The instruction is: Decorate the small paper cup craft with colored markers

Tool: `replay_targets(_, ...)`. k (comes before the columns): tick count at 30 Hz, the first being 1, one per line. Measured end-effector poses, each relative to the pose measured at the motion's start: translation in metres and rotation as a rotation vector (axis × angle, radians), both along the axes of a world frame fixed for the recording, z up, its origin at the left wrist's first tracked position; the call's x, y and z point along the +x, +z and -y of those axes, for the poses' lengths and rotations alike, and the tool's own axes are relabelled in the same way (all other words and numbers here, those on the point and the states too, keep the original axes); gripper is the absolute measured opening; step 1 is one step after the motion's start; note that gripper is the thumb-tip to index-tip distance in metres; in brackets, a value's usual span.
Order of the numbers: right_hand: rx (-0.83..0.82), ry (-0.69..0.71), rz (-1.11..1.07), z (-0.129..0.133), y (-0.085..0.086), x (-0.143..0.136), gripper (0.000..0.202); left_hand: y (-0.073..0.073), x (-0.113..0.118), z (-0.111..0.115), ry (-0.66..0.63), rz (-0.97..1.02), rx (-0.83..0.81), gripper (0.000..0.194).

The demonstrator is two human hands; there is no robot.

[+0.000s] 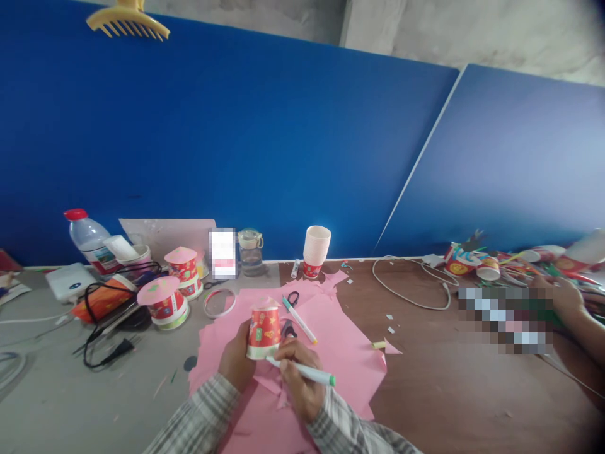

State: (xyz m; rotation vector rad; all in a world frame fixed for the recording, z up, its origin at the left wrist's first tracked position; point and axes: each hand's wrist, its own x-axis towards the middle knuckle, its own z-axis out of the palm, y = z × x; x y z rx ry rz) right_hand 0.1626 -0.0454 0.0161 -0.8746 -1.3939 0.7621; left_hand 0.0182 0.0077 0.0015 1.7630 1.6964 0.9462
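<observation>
One red paper cup (264, 326), narrow end up with a pink paper cone on top, sits above the near middle of a table. Curled around its left side, a person's left hand (235, 359) grips the cup; the right hand (301, 381), fingers closed, holds a green-ended white marker (309, 373), tip at the cup's pale lower band. Pink paper (345, 359) spreads beneath, bearing a second marker (299, 320). To the left lie a clear ring (220, 303) and two cone-topped cups (165, 312). Farther off stand a glass jar (251, 258) and stacked white cups (317, 244) before a blue partition (246, 139). Far right, another person's hand (562, 297) reaches in.
</observation>
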Motion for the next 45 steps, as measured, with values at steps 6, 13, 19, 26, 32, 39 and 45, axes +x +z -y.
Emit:
replay_targets(6,-0.019,-0.022,0.015,-0.0019,0.0004,-0.0015,0.019,-0.0010,-0.0003,-0.0008,0.003,0.011,0.024,0.041)
replay_targets(13,-0.048,0.001,-0.033,-0.0027,-0.0044,0.0015,0.017,-0.0002,0.0000,-0.0007,-0.002,0.034,0.046,0.040)
replay_targets(19,-0.017,0.011,-0.025,-0.0033,-0.0027,0.0004,0.019,-0.0015,-0.0005,-0.0013,-0.004,0.045,0.057,0.042)
replay_targets(26,-0.063,-0.011,-0.013,-0.0036,-0.0029,0.0006,0.018,-0.0005,-0.0007,-0.0012,-0.005,0.056,0.066,0.040)
replay_targets(32,-0.047,0.011,-0.053,-0.0035,-0.0049,0.0012,0.018,-0.0009,-0.0004,-0.0011,-0.002,0.065,0.065,0.042)
replay_targets(39,-0.073,-0.044,-0.008,-0.0046,-0.0023,0.0009,0.017,-0.0031,-0.0007,-0.0026,-0.009,0.065,0.072,0.040)
replay_targets(45,-0.087,-0.044,-0.031,-0.0038,-0.0036,0.0019,0.017,-0.0026,-0.0005,-0.0020,-0.013,0.063,0.071,0.040)
